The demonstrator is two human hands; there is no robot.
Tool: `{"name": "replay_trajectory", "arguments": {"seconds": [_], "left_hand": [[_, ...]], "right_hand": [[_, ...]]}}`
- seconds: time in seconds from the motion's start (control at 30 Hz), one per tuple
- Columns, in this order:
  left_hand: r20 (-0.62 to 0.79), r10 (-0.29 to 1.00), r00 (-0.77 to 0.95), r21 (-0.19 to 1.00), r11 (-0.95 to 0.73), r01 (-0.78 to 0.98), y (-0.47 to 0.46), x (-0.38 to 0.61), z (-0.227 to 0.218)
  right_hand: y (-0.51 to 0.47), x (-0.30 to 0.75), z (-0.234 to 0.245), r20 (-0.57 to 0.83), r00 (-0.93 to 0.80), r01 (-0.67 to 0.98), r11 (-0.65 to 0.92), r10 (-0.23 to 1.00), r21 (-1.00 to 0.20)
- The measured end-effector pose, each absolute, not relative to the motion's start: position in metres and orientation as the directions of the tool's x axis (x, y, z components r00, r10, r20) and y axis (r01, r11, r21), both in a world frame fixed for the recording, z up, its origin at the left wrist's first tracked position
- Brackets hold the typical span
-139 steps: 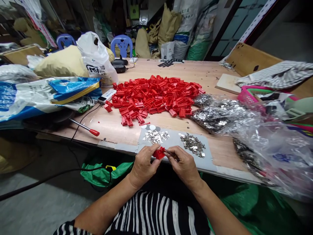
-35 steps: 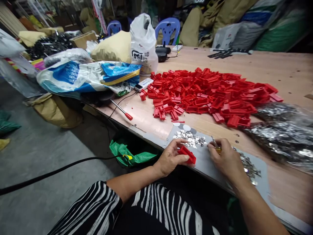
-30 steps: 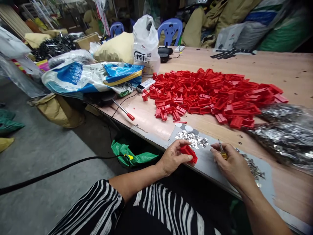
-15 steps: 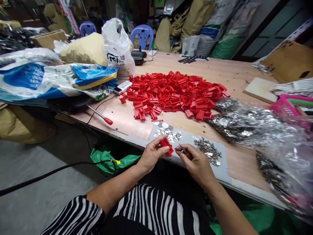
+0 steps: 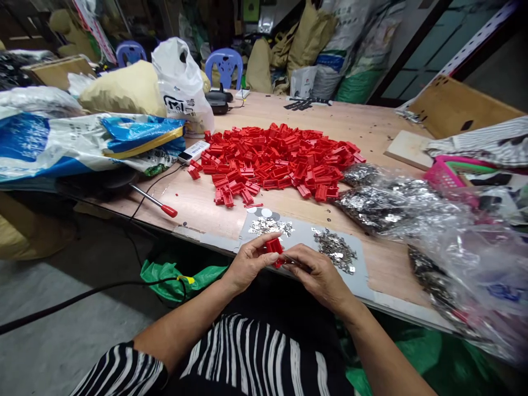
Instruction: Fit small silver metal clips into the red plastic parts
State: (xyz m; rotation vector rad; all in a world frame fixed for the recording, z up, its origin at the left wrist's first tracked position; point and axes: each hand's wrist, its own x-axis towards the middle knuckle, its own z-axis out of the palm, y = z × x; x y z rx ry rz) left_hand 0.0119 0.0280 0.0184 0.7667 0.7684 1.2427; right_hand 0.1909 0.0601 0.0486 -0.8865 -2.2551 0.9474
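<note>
My left hand (image 5: 248, 265) is closed on a small red plastic housing (image 5: 274, 251), thumb on the near side and fingers behind it. My right hand (image 5: 319, 275) pinches a thin pointed tool (image 5: 297, 263), its fingertips right at the housing's right end. Fingers cover the tool's tip and most of its handle. Just beyond the hands, small shiny metal plates (image 5: 270, 226) lie loose on a grey mat (image 5: 303, 226). A second heap of small metal pieces (image 5: 335, 248) is on the mat to the right.
Behind the mat spreads a big pile of red housings (image 5: 276, 157). Clear bags of metal parts (image 5: 391, 203) and a pink basket (image 5: 445, 173) stand at right. A red-tipped lever (image 5: 168, 210) juts out at left, near a white device (image 5: 193, 152) with a cable.
My right hand has moved left, bringing the tool from just beside the red housing up against it. The housing has turned slightly in my left hand. The whole view has shifted a little.
</note>
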Motion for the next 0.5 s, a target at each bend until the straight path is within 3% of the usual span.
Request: {"name": "replay_trajectory", "arguments": {"seconds": [0.27,0.4,0.5], "left_hand": [[-0.031,0.989,0.148,0.904,0.091,-0.418,0.028,0.008,0.012],[0.126,0.989,0.081,0.991,-0.122,-0.054,0.031,0.001,0.010],[0.207,0.973,0.099,0.942,-0.225,0.249,0.035,-0.003,0.008]], "right_hand": [[0.058,0.198,0.041,0.139,-0.509,0.499,0.423,0.849,-0.756],[0.058,0.199,0.033,0.167,-0.531,0.538,0.483,0.830,-0.691],[0.057,0.197,0.027,0.133,-0.529,0.565,0.465,0.838,-0.681]]}}
